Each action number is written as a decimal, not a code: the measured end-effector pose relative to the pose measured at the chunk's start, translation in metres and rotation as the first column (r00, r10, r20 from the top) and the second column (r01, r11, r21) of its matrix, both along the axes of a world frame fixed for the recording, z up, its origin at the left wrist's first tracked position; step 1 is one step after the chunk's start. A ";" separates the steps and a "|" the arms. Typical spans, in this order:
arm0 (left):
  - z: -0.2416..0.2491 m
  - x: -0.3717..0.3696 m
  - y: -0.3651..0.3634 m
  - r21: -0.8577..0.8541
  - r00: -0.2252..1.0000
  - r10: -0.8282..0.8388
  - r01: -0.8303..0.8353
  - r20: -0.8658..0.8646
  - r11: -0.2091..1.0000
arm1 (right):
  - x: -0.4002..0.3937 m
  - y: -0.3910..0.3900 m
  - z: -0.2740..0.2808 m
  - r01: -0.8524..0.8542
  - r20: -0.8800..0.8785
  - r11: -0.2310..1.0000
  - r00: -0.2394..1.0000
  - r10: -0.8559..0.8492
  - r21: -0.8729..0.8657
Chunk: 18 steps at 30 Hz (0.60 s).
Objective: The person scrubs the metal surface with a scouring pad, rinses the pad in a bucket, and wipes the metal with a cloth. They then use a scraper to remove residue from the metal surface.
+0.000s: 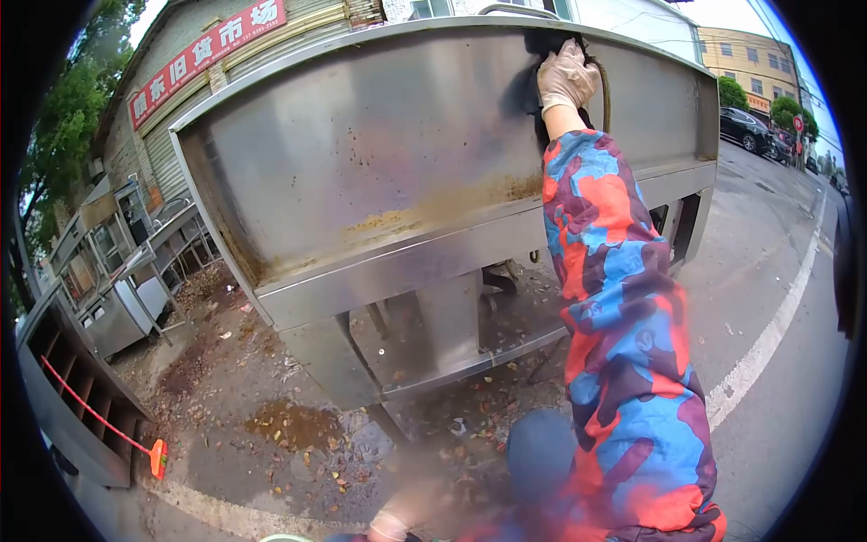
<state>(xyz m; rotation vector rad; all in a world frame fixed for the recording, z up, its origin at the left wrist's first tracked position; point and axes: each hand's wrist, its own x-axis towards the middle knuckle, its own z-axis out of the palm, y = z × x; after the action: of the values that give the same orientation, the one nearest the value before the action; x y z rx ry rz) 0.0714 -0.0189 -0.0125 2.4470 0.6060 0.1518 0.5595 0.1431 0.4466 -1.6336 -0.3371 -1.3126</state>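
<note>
My right hand (567,76), in a thin clear glove, reaches up to the top edge of a stained stainless steel unit (361,135). Its fingers are bent over a black cloth (545,43), pressed against the upper part of the back panel. Just right of the hand, a curved brownish hose or pipe (605,95) hangs down the panel. Brown grime lies along the panel's lower ledge. At the bottom edge of the view is my left hand (390,524), also gloved, low down and partly cut off; its fingers do not show clearly.
Wet ground with fallen leaves (325,452) lies under the unit. To the left are a metal shelf cabinet (81,388), a red-handled broom (158,459) and other steel kitchen equipment (135,307). A road with a parked black car (745,128) runs along the right.
</note>
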 end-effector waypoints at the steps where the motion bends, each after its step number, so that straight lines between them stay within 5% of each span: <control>1: -0.003 -0.006 -0.001 -0.004 1.000 -0.007 0.007 -0.003 1.000 | -0.004 0.000 0.000 -0.078 -0.063 0.997 0.995 0.077 -0.009; 2: -0.005 -0.012 -0.003 0.041 0.995 0.048 -0.045 -0.089 0.998 | -0.008 0.001 0.000 -0.072 -0.063 0.997 0.995 0.071 -0.015; 4: 0.000 -0.009 -0.010 0.081 0.983 0.089 -0.077 -0.163 0.994 | -0.019 -0.005 0.007 -0.339 -0.221 0.938 0.911 0.347 0.077; 7: 0.024 0.005 -0.016 0.127 0.975 0.132 -0.110 -0.180 0.986 | -0.051 0.005 -0.034 -0.378 -0.054 0.925 0.924 0.380 0.033; 11: 0.063 0.023 -0.031 0.108 0.980 0.145 -0.160 0.133 0.981 | -0.105 0.000 -0.098 -0.403 0.197 0.864 0.860 0.471 -0.302; 13: 0.087 0.038 -0.025 -0.204 0.868 0.113 -0.237 -0.484 0.950 | -0.090 -0.007 -0.093 -0.337 0.293 0.866 0.842 0.452 -0.369; 18: 0.052 0.032 -0.013 -0.163 0.851 0.169 -0.282 -0.496 0.945 | -0.022 -0.009 -0.021 -0.200 0.276 0.977 0.937 0.214 -0.078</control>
<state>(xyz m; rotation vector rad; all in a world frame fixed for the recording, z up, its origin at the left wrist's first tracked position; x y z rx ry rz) 0.1036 -0.0320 0.0399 2.1775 1.0668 -0.4248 0.5372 0.1337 0.4255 -1.4054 -0.7010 -1.3838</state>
